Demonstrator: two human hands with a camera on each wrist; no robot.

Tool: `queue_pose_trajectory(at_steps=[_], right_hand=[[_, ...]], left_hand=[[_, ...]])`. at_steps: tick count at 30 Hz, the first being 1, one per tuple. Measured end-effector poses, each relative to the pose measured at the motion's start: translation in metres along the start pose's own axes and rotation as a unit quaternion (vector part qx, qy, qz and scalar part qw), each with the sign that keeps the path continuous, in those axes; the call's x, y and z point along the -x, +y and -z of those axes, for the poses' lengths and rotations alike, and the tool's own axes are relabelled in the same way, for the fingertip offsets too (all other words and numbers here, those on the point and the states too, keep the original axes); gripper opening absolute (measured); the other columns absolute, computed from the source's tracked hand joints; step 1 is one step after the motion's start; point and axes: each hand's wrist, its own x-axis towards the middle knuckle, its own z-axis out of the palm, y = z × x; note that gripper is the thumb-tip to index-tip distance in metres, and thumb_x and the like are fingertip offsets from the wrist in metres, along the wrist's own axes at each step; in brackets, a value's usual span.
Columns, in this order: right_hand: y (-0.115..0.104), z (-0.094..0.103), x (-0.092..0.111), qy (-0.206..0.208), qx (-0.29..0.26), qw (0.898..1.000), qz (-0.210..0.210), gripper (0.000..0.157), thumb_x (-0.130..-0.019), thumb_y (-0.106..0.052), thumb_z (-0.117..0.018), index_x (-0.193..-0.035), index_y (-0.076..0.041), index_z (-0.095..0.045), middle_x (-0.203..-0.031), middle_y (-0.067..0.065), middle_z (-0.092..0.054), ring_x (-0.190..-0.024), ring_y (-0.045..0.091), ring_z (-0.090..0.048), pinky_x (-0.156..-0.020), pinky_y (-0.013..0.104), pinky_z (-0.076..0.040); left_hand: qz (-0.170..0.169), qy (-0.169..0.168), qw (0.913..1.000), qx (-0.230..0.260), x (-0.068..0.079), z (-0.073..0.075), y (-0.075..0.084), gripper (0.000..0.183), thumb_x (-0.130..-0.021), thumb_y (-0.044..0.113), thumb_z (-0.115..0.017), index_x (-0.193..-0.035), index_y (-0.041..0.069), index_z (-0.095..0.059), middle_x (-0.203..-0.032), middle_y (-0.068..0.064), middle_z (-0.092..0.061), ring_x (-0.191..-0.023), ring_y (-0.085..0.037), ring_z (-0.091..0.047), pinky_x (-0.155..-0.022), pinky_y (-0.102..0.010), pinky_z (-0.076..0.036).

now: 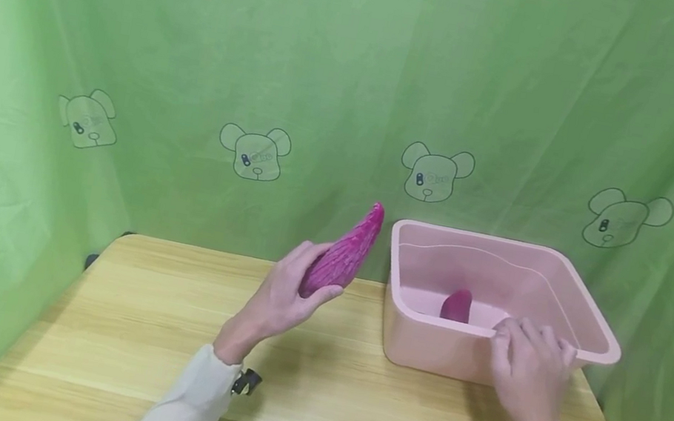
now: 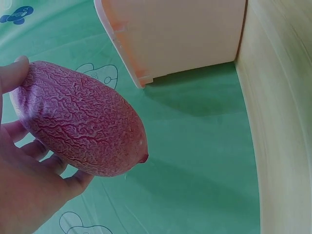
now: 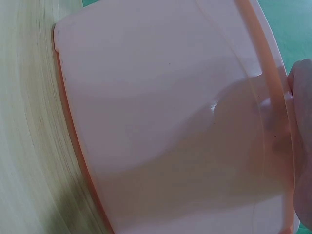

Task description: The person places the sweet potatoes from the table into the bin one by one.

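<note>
My left hand (image 1: 284,295) holds a wrinkled purple sweet potato (image 1: 342,257) above the table, left of a pink plastic bin (image 1: 441,349). Its narrow tip points up and to the right. In the left wrist view, the fingers and thumb curl around one end of the sweet potato (image 2: 87,119), whose blunter end with a small dark nub sticks out. The right hand (image 1: 532,373) grips the bin's front rim, fingers bent over the edge. Inside the bin, a second purple piece (image 1: 457,305) shows behind the front wall, its lower part hidden.
The bin stands at the back right of a light wooden table (image 1: 167,331). Green curtains (image 1: 338,53) printed with bear heads hang behind the table and at both sides.
</note>
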Motion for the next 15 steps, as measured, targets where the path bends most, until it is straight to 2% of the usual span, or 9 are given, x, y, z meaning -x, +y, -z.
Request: queue_pose_trajectory(at_steps=[15], right_hand=[[0.001,0.0,0.001,-0.001,0.001,1.0,-0.001,0.024,-0.101,-0.018,-0.043,-0.086,-0.01,-0.061,-0.084,0.009,-0.059,-0.082,0.033,-0.046,-0.089,0.065,-0.029]], left_hand=[[-0.015,-0.012,0.9998,-0.001,-0.013,-0.007,0.006,0.061,-0.097,0.038,-0.071,-0.147,0.01,-0.051,-0.119,-0.001,-0.058,-0.1,-0.014,-0.059,-0.084,-0.032,-0.057]])
